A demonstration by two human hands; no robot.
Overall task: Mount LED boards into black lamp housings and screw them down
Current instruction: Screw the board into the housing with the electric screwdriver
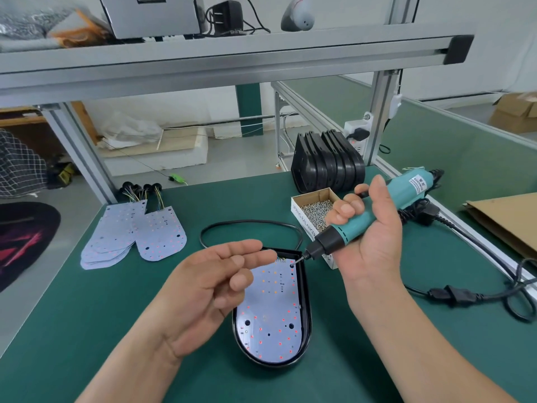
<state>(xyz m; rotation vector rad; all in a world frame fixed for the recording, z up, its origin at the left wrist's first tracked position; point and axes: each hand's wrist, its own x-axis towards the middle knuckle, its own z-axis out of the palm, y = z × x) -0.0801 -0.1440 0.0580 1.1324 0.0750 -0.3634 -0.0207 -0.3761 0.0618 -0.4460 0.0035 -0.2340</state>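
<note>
Head view, the only 1. The right hand [369,228] is wrapped around the teal electric screwdriver [386,210], fingers clenched on its barrel. The bit is angled down-left, its tip at the top right corner of the LED board [270,312]. The left hand [209,283] hovers over the upper left of the black housing [307,309], fingers loosely straightened, palm up. Nothing shows in its grasp, though a small screw would be too small to tell. The board sits inside the housing, which lies flat on the green bench mat [87,315]. An open screw box [315,209] is just beside the housing. Spare boards [130,237] are stacked to the left, and more empty housings [328,164] stand behind the box.

Step looks like screwing down, at the top corner. I cannot tell if a screw is on the bit. Next move likely needs the bit upright over the hole and the housing steadied by the free hand.
</note>
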